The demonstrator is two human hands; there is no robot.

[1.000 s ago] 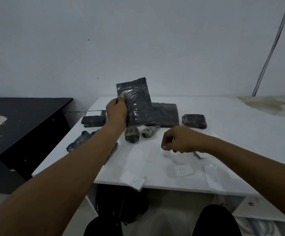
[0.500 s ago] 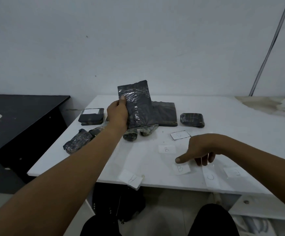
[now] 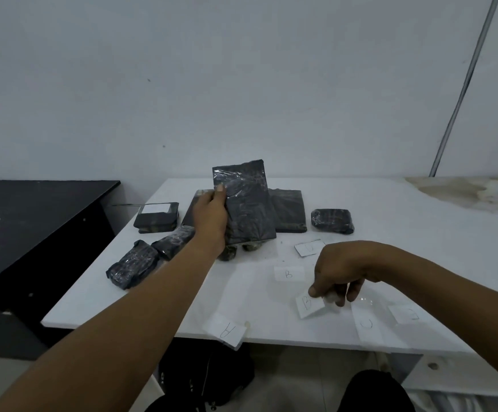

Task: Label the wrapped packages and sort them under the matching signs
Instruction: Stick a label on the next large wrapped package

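Observation:
My left hand (image 3: 210, 217) grips a flat black package wrapped in clear film (image 3: 246, 202) and holds it upright above the white table (image 3: 390, 221). My right hand (image 3: 338, 273) is down near the front edge, its fingertips pinching the corner of a paper label marked B (image 3: 308, 306). Another B label (image 3: 288, 274) and a small outlined slip (image 3: 308, 248) lie just behind it. Labels marked A (image 3: 227, 330), C (image 3: 366, 324) and D (image 3: 409, 314) sit along the front edge.
More black wrapped packages lie at the back: a large flat one (image 3: 289, 212), a small block (image 3: 332, 220), one with a white label (image 3: 156, 217), and two at the left (image 3: 132, 267). A black desk (image 3: 34, 209) stands to the left. My knee (image 3: 375, 394) shows below.
My right hand moved down from pointing at the table and took hold of the B label, lifting its edge. The left hand keeps the package upright, almost in place.

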